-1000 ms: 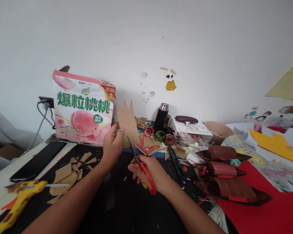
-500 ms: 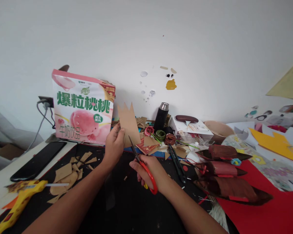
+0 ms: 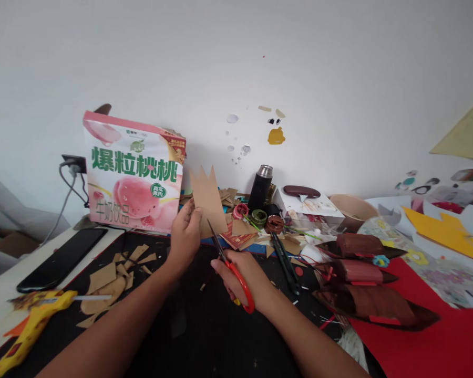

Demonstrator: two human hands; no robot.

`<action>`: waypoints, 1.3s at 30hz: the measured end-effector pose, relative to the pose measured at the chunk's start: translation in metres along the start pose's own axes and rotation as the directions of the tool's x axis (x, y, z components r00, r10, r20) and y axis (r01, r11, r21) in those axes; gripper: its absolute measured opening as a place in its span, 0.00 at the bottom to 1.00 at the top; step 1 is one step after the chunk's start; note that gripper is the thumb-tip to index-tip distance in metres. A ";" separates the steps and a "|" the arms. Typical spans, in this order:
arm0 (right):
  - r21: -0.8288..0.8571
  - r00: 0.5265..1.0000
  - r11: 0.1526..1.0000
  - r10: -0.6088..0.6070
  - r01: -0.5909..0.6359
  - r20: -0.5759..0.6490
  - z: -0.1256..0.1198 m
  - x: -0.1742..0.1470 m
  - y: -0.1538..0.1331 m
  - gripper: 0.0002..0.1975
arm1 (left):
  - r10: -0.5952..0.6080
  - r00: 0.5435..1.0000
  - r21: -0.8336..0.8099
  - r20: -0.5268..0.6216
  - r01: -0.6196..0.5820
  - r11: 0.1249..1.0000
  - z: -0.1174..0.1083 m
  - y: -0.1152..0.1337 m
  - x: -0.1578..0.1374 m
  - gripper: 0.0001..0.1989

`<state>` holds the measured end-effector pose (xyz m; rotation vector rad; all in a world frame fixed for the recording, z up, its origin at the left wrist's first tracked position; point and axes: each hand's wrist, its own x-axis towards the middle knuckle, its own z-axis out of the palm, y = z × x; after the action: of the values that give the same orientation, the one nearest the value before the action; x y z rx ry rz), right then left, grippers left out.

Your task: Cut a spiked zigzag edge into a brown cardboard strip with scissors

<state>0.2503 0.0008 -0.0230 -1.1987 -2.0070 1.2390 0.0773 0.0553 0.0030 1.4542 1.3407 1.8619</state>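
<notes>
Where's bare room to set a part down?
Mostly bare: black mat between left forearm and right forearm; red sheet on the near side of the brown boats. Crowded: along the wall, with pots and black bottle; left side, cardboard scraps and glue gun.

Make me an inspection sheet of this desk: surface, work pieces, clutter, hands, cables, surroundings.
Surface: black mat; white tabletop showing at left.
Work pieces: cardboard piece with a pointed top edge; red-handled scissors.
Clutter: cardboard scraps, yellow glue gun and black phone at left.
Hands: left hand holds the cardboard piece; right hand holds the scissors.
Cables: grey cable left of the pink box.
Surroundings: pale wall behind, with a yellow sticker.
</notes>
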 end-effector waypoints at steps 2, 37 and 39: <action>-0.011 1.000 1.000 0.004 -0.004 -0.011 0.001 0.000 0.001 0.17 | -0.005 1.000 -0.003 -0.005 0.005 1.000 0.000 0.001 0.000 0.20; 0.129 0.998 0.991 -0.030 0.022 0.061 -0.003 0.001 0.001 0.20 | -0.064 0.997 -0.048 0.040 0.066 0.997 -0.002 -0.003 0.004 0.21; 0.172 0.997 0.985 -0.020 0.007 0.073 -0.002 0.002 0.001 0.22 | -0.058 0.998 -0.052 0.031 0.060 0.997 -0.002 -0.003 0.004 0.22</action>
<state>0.2518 0.0035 -0.0230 -1.0685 -1.9124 1.4376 0.0735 0.0593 0.0026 1.3954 1.2971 1.8182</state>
